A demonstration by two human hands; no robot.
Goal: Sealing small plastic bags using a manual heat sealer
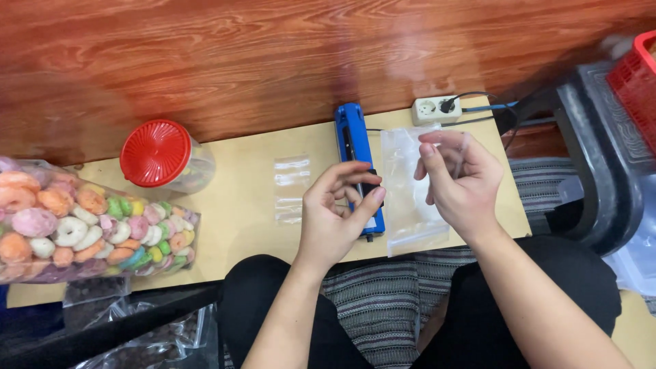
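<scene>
My right hand (459,183) pinches the top edge of an empty clear plastic zip bag (408,201), which hangs over the low wooden board (239,205). My left hand (336,213) hovers just left of the bag with fingers curled and apart, holding nothing that I can see, over a blue bag sealer (352,140). A second small clear bag (292,186) lies flat on the board to the left of the sealer.
A large clear bag of colourful ring-shaped cereal (82,229) lies at the left. Behind it stands a jar with a red lid (157,154). A white power socket (436,109) with a black cable sits at the back. A red basket (635,82) and black stool are at right.
</scene>
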